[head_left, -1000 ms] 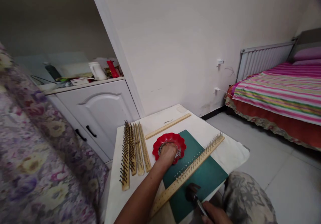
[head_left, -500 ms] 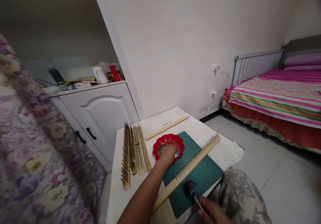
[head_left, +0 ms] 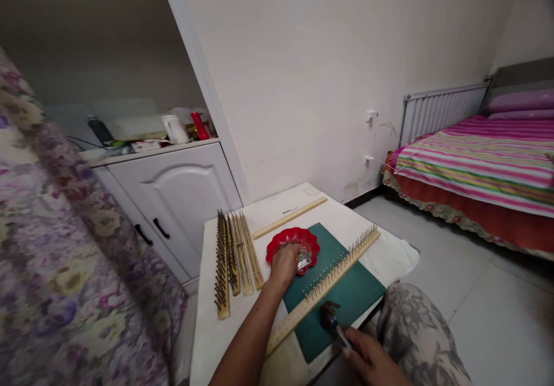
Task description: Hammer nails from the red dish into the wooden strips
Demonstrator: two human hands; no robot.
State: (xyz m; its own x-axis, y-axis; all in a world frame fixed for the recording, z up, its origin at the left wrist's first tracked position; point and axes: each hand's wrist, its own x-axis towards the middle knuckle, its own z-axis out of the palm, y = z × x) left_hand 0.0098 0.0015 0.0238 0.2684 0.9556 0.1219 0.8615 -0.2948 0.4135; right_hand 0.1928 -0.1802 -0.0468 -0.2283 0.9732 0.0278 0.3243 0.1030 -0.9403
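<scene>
My left hand (head_left: 286, 260) reaches into a red scalloped bowl (head_left: 314, 237) holding loose nails (head_left: 305, 255). Its fingers are curled together, and whatever lies between them is hidden. In my right hand (head_left: 364, 356) is a hammer (head_left: 329, 317), gripped by its handle, its head just above or on the green mat (head_left: 359, 295); I cannot tell which. A wooden strip (head_left: 298, 317) lies slantwise across the mat between bowl and hammer. Nails stand upright along its far part, while its near part shows rows of small holes.
Several nail-studded strips (head_left: 223, 311) lie at the left of the white-covered table (head_left: 203, 340). One plain strip (head_left: 289, 217) and a few loose nails (head_left: 287, 212) rest near the back. My knee (head_left: 419, 328) is close to the right edge.
My left hand has shifted slightly toward the left side inside the bowl. My right hand still grips the hammer in nearly the same place. The camera view has moved a little.
</scene>
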